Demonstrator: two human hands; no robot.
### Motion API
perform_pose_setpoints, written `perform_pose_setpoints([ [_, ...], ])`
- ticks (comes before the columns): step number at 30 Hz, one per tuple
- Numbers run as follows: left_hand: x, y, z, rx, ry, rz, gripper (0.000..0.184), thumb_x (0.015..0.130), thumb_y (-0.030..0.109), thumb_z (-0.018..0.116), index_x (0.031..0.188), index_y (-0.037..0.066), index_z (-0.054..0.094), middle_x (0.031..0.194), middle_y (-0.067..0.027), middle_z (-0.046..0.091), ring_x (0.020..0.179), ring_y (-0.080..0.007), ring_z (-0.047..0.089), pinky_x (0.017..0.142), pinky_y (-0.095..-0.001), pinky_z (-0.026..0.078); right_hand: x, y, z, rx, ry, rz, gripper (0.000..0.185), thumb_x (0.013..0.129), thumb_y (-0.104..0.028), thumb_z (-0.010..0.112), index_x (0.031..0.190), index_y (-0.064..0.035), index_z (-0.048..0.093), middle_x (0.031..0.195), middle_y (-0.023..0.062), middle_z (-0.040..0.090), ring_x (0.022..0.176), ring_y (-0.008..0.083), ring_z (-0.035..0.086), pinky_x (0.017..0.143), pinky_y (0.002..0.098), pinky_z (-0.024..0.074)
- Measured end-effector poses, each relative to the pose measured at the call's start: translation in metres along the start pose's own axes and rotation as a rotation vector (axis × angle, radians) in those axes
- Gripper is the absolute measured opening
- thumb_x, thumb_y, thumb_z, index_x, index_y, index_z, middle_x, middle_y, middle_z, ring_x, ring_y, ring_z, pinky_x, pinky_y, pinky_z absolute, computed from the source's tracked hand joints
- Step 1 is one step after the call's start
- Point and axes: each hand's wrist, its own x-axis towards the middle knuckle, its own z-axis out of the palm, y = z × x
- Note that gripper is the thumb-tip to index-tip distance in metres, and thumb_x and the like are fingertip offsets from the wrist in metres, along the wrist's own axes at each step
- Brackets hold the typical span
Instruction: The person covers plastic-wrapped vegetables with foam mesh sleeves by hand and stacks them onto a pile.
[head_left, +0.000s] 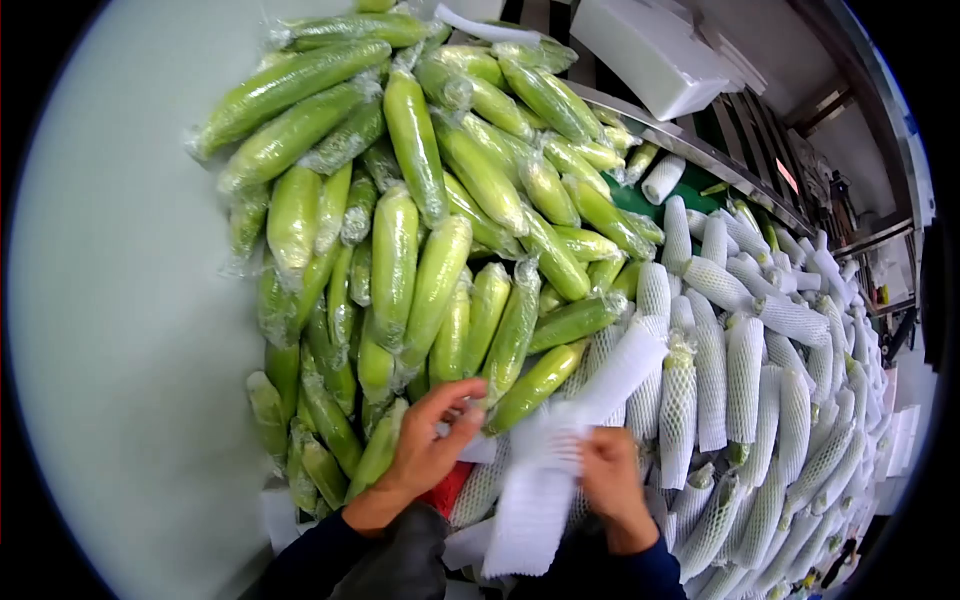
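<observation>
My left hand (432,442) is partly curled at the bottom of the heap, thumb and fingers apart with nothing between them. Just beyond its fingertips lie light green zucchini (508,335) in clear plastic film. My right hand (612,478) is closed on a white foam net sleeve (535,500), which hangs down in front of my body and is smeared by motion. Above that hand, another white foam sleeve (628,368) slants up to the right. One wrapped zucchini (540,386) lies between the two hands, on the far side.
Wrapped zucchini (400,260) are heaped across the middle. To the right is a large pile of zucchini in white foam sleeves (745,380). A white foam box (655,60) stands at the back, behind a metal rail (700,160). A pale surface (130,300) stretches along the left.
</observation>
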Motion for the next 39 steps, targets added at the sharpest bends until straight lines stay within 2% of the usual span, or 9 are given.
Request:
perform_pose_setpoints([
  [5,-0.004,0.004,0.050,0.211,0.080,0.083,0.023,0.099,0.015,0.055,0.114,0.000,0.063,0.104,-0.0144,0.067,0.093,-0.0234,0.064,0.080,-0.0318,0.050,0.030,0.072,0.066,0.527,0.192,0.290,0.027,0.097,-0.023,0.045,0.095,-0.0023,0.063,0.081,0.0018,0.060,0.071,0.0117,0.054,0.063,0.0261,0.0436],
  [10,-0.010,-0.007,0.049,0.325,0.332,0.191,0.022,0.092,0.021,0.065,0.086,0.000,0.059,0.084,-0.0161,0.063,0.074,-0.0344,0.061,0.066,-0.0387,0.048,0.055,0.069,0.105,0.474,0.579,-0.215,0.042,0.106,-0.034,0.037,0.101,0.0006,0.061,0.090,0.0047,0.060,0.079,0.0117,0.054,0.072,0.0273,0.0461],
  [13,-0.009,-0.017,0.037,0.227,0.319,0.053,0.023,0.098,0.022,0.058,0.089,0.000,0.059,0.078,-0.0094,0.060,0.071,-0.0209,0.057,0.066,-0.0321,0.046,0.055,0.061,0.109,0.490,0.517,-0.166,0.049,0.106,-0.038,0.037,0.092,0.0011,0.063,0.080,0.0042,0.062,0.070,0.0125,0.055,0.068,0.0274,0.0465],
  [18,0.011,-0.022,-0.029,-1.246,0.291,-0.480,0.036,0.102,0.037,0.049,0.092,0.003,0.057,0.086,-0.0104,0.064,0.076,-0.0240,0.063,0.073,-0.0405,0.052,0.070,0.071,0.091,0.852,-0.252,0.481,0.031,0.094,-0.031,0.063,0.097,-0.0013,0.067,0.097,0.0084,0.071,0.087,0.0198,0.068,0.082,0.0321,0.0549],
  [21,0.008,0.013,-0.049,-1.341,-0.057,-0.753,0.046,0.097,0.040,0.057,0.117,-0.001,0.060,0.104,-0.0150,0.068,0.087,-0.0251,0.067,0.081,-0.0415,0.054,0.104,0.055,0.080,0.764,-0.451,0.378,0.019,0.092,-0.019,0.065,0.103,-0.0033,0.066,0.099,0.0097,0.071,0.092,0.0222,0.068,0.085,0.0374,0.0551],
  [24,0.005,-0.060,-0.043,-1.033,-0.018,-0.441,0.031,0.094,0.019,0.060,0.118,-0.001,0.062,0.105,-0.0127,0.068,0.091,-0.0184,0.065,0.078,-0.0346,0.054,0.155,-0.029,0.065,0.701,-0.656,0.228,0.020,0.098,-0.019,0.057,0.106,-0.0027,0.065,0.098,0.0099,0.070,0.092,0.0202,0.068,0.086,0.0365,0.0560],
  [27,0.055,-0.048,-0.063,-0.641,0.296,-0.270,0.027,0.094,0.018,0.057,0.112,-0.001,0.063,0.098,-0.0123,0.068,0.086,-0.0176,0.063,0.075,-0.0334,0.051,0.208,-0.106,0.094,-0.411,-0.596,-0.292,0.027,0.100,-0.027,0.056,0.104,-0.0036,0.067,0.092,0.0099,0.071,0.070,0.0181,0.064,0.066,0.0337,0.0518],
  [29,0.093,-0.005,-0.065,-0.130,0.692,-0.151,0.025,0.095,0.018,0.053,0.108,-0.002,0.062,0.094,-0.0124,0.068,0.083,-0.0184,0.062,0.075,-0.0332,0.049,0.251,-0.136,0.125,-0.898,-0.237,-0.708,0.032,0.098,-0.030,0.053,0.104,-0.0013,0.065,0.089,0.0230,0.068,0.081,0.0397,0.067,0.073,0.0472,0.0522],
  [39,0.067,-0.009,-0.057,0.216,0.750,-0.027,0.028,0.092,0.014,0.050,0.110,-0.003,0.062,0.105,-0.0244,0.066,0.091,-0.0415,0.062,0.082,-0.0420,0.048,0.243,-0.102,0.145,-0.885,-0.311,-0.329,0.061,0.100,-0.048,0.040,0.085,0.0038,0.069,0.088,0.0288,0.067,0.084,0.0450,0.066,0.079,0.0485,0.0509],
])
